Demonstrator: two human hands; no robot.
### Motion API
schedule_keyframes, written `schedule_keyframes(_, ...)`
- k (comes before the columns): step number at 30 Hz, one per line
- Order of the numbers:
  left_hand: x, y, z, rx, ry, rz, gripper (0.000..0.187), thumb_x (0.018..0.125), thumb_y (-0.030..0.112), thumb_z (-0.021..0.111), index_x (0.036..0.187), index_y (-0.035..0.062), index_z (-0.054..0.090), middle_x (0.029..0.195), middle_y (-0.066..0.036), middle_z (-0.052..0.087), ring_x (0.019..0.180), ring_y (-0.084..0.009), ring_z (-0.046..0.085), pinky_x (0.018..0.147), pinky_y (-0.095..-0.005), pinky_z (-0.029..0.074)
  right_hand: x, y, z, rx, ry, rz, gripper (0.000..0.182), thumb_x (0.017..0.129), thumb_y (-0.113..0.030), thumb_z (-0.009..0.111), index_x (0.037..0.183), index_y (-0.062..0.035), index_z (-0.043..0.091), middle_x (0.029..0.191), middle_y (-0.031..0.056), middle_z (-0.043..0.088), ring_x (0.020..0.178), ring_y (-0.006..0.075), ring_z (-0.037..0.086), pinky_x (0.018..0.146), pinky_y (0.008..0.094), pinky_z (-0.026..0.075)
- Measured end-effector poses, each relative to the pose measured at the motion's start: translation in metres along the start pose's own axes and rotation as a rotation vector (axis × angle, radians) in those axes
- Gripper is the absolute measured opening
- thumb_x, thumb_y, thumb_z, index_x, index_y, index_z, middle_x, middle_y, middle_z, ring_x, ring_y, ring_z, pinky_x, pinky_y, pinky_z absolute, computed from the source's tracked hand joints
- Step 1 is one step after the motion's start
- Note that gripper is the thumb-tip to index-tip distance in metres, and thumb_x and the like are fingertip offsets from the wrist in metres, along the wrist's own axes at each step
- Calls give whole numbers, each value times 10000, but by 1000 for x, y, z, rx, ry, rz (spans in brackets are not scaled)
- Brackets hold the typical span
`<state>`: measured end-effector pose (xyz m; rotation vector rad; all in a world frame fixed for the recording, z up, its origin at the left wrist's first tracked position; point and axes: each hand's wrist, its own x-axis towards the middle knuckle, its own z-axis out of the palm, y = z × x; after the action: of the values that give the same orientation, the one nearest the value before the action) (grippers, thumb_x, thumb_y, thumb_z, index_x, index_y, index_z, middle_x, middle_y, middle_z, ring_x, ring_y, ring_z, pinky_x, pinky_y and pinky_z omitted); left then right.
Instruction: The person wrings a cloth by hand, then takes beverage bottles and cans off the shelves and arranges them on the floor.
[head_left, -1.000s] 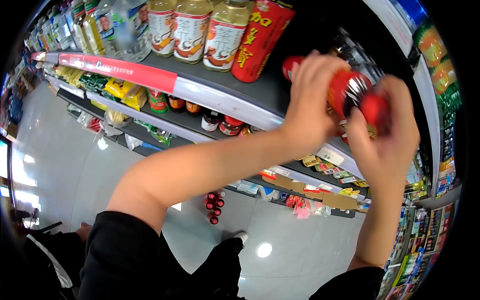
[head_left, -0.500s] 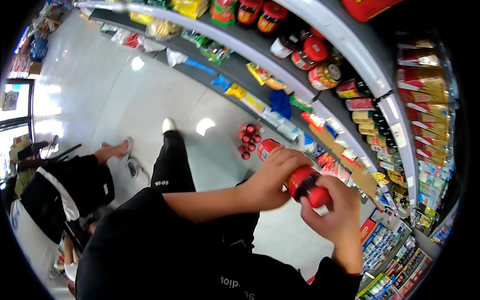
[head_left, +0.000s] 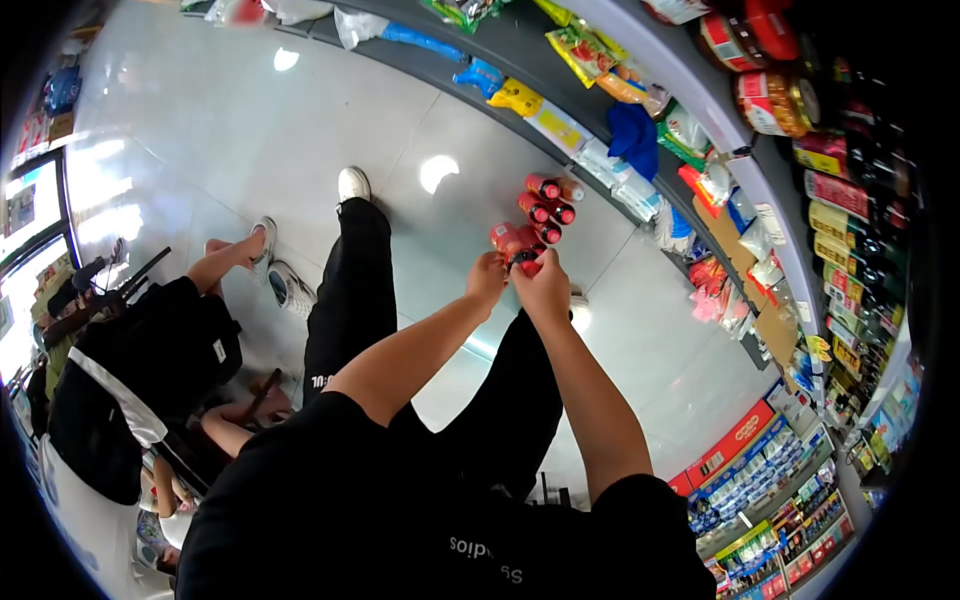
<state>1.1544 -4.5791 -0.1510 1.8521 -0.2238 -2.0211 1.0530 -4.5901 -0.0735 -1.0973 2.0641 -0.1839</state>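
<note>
Head view, bottle (head_left: 509,241) in two-handed grip (head_left: 543,287), other bottles (head_left: 534,208) perhaps touching

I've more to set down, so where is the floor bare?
Bare floor lies between the left white shoe and the red bottles, and between the right forearm and bottom shelf. Crowded: around the left hand and right hand, and far left, by another person's shoes.

A shop, shown by tiered shelves (head_left: 694,84) stocked with jars (head_left: 768,103) (bagged goods (head_left: 583,55) too, lower down).
</note>
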Motion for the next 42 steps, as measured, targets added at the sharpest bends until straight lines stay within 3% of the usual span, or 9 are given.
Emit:
schedule_keyframes(3,36,-10,-1,-33,0,-72,299,861,156,430,1128,66,528,942,-46,581,797,-127,558,676,-263,452,37,23,43,67,7,262,355,673,-291,671,857,-45,493,791,121,631,787,295,613,718,383,465)
schedule_keyframes(5,57,-7,0,-39,5,-142,308,870,190,419,1130,77,539,942,-40,581,796,-125,554,671,-268,452,58,41,67,62,2,286,359,681,-295,654,877,-45,486,812,148,628,790,327,612,714,406,468)
schedule_keyframes(8,96,-13,1,9,-74,-219,352,884,235,421,1182,68,504,1134,-42,530,933,-165,551,807,-283,455,98,86,112,121,-54,389,393,682,-303,638,925,-30,493,874,190,625,828,360,609,738,431,471)
schedule_keyframes(10,119,-24,6,40,-136,-239,356,886,223,410,1199,81,501,1107,-39,545,942,-153,540,802,-271,445,118,117,139,133,90,335,340,689,-251,668,844,-11,483,678,125,595,435,221,566,396,324,450)
schedule_keyframes(16,172,-53,15,128,-229,-214,385,891,194,396,1250,73,469,1096,-38,549,963,-133,524,770,-282,453,151,140,163,283,24,518,262,712,-213,664,658,17,549,540,105,570,372,190,546,341,296,425)
schedule_keyframes(18,177,-54,17,110,-241,-216,387,892,192,392,1252,70,466,1089,-36,553,960,-132,526,752,-284,455,160,153,173,264,-67,589,327,708,-243,662,849,40,582,806,176,650,709,278,656,568,353,535)
schedule_keyframes(32,188,-57,27,89,-214,-192,365,906,215,361,1205,65,508,888,-55,582,677,-125,523,618,-271,427,167,159,188,95,97,610,432,692,-290,670,1003,-40,507,968,164,624,829,320,633,702,411,505)
schedule_keyframes(34,182,-51,29,217,-270,-203,336,906,228,367,1136,63,547,870,-51,579,684,-130,516,612,-279,422,157,145,176,349,107,660,413,704,-280,655,1005,-49,491,1006,168,604,829,314,626,694,404,504)
schedule_keyframes(42,128,-21,45,362,-302,-151,270,888,264,411,1001,96,591,868,-36,571,753,-131,517,670,-283,431,133,157,144,574,93,630,269,755,-266,577,906,-51,522,929,162,616,807,315,615,682,387,485)
